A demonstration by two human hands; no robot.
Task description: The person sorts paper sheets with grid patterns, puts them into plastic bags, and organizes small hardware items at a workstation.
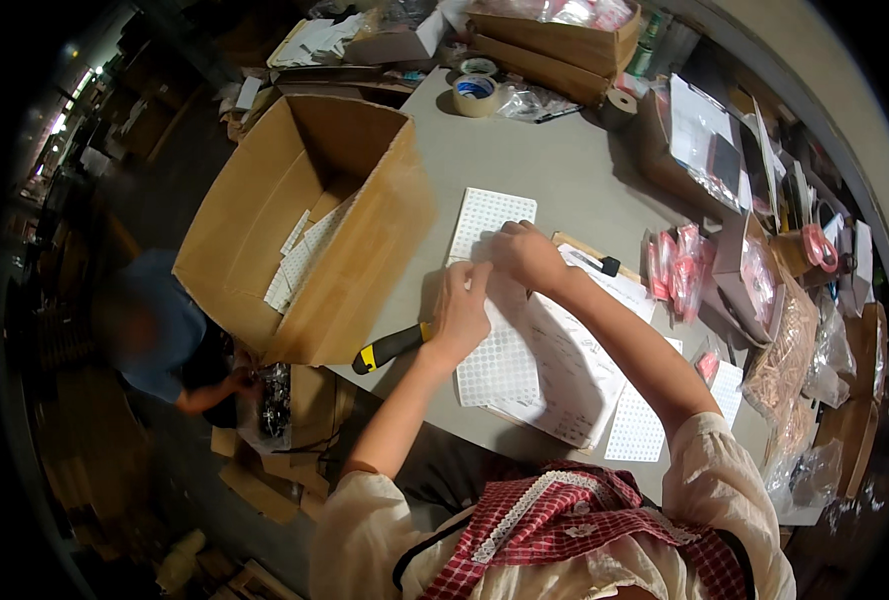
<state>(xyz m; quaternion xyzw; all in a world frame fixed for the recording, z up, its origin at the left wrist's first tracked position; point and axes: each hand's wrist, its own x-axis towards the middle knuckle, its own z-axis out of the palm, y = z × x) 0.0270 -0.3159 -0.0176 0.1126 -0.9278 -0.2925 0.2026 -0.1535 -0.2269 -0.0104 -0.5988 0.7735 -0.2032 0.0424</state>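
A white sheet of small round stickers (497, 365) lies toward me, over the edge of some handwritten papers (564, 375). My left hand (461, 315) is closed, its fingertips pinching the top of this sheet. Right beside it, my right hand (526, 255) is curled down at the same edge, its fingertips mostly hidden. A second dotted sheet (489, 210) reaches out beyond both hands. A tool with a black and yellow handle (392, 348) lies by my left wrist; its far end is hidden.
An open cardboard box (389, 245) with dotted sheets inside stands left on the grey table (554, 150). Tape rolls (475, 95) sit at the back. Pink bagged items (679, 268), a clipboard (589, 255) and more dotted sheets (639, 420) lie right. Another person (169, 330) works at lower left.
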